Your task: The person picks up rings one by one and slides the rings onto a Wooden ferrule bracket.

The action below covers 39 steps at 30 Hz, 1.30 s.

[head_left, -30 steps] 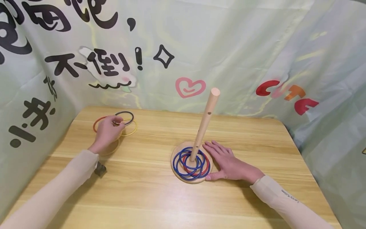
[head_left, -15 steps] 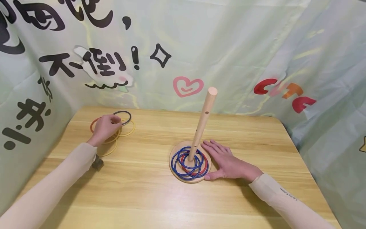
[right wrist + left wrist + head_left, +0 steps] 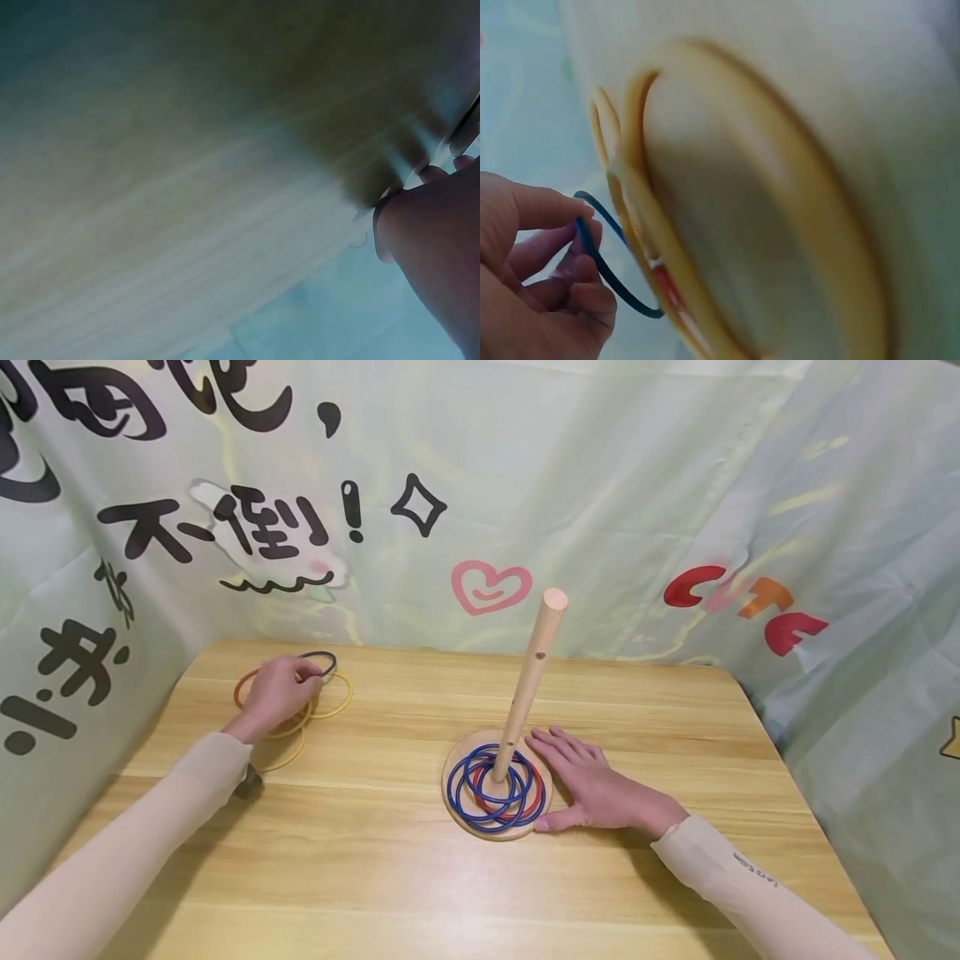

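Note:
At the table's far left, the left hand pinches a dark blue ring; in the left wrist view thumb and fingertips close on this ring. Yellow rings and a red ring lie under and around that hand, partly hidden by it. A wooden post rises from a round base, with several blue rings and a red ring around its foot. The right hand rests flat at the base's right edge, fingers spread.
The wooden table is bordered behind and at both sides by a printed cloth. A small dark object shows by the left cuff.
The left hand has closed on the dark ring, whose far part now shows shifted slightly left and tilted. The view has moved a little; the right hand keeps its place by the base.

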{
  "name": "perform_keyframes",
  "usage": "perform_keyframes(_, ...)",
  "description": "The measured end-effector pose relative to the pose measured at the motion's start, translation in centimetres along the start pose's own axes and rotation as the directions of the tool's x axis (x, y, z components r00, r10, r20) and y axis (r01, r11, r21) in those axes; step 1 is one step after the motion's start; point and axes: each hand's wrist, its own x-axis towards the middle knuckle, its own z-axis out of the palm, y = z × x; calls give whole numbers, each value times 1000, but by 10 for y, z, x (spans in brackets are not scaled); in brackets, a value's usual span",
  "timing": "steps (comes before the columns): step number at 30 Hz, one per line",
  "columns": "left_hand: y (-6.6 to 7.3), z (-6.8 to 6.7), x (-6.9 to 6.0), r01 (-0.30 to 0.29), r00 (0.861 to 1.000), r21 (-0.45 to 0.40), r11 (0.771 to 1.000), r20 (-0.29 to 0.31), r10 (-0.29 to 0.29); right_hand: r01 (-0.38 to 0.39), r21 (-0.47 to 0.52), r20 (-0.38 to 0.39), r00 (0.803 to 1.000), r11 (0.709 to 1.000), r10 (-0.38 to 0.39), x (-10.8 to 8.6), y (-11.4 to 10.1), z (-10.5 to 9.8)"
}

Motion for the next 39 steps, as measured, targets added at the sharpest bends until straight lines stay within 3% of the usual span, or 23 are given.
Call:
perform_keyframes(3,4,-5,2,-35,999,6,999,-40,35,0,-1,-2,1000,1000,0,0,0,0)
perform_keyframes(10,16,-24,6,-54,991,36,998,-122,58,2,-8,-1,1000,1000,-2,0,1,1)
perform_keyframes(16,29,-38,10,-81,963,-14,997,-260,75,5,-17,-4,1000,1000,-6,0,2,3)
perform_keyframes(22,57,-38,-1,-153,940,-82,985,-321,119,9,-29,-4,1000,1000,-9,0,2,2)
perform_keyframes(25,77,-36,-8,-209,938,-153,966,-312,154,8,-34,-3,1000,999,-8,-1,0,0)
perform_keyframes(28,98,-36,-17,-237,949,-241,941,-267,171,8,-33,-4,1000,999,-9,-1,-1,0)
perform_keyframes(33,135,-41,-29,-209,972,-373,904,-180,151,10,-37,-9,1000,999,-10,-1,-2,0)
perform_keyframes(39,179,-49,-42,-182,983,-533,826,-115,142,15,-51,-18,1000,999,-16,0,-1,2)
